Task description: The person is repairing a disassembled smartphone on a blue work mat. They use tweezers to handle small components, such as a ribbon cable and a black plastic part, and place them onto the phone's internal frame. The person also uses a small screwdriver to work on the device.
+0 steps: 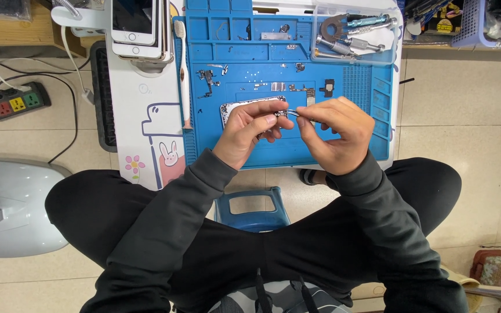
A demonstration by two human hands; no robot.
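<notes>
Left hand curled nearly closed, fingertips pressed on the opened phone chassis, a flat silver-edged rectangular shell lying on the blue work mat; thumb and forefinger meeting the tip of the tweezers. Right hand folded into a tight pinch, gripping the thin bright-metal tweezers, which run leftward toward the left fingertips above the chassis. Both wrists bent inward, forearms in dark grey sleeves converging from the lap, knuckles of the right hand turned upward. Mat of smooth rubbery material, moulded with square compartments along its top and a ribbed grid patch at right, resting on a white counter printed with a cartoon rabbit and flower. Small metal brackets and screws scattered on the mat just above the chassis, too small to identify singly. Clear plastic tray at the mat's upper right, containing cylindrical steel screwdriver handles. White slim brush lying lengthwise along the mat's left edge. Stack of white phones at upper left. Power strip with coloured sockets on the tiled floor, far left. Blue plastic stool visible between the knees.
</notes>
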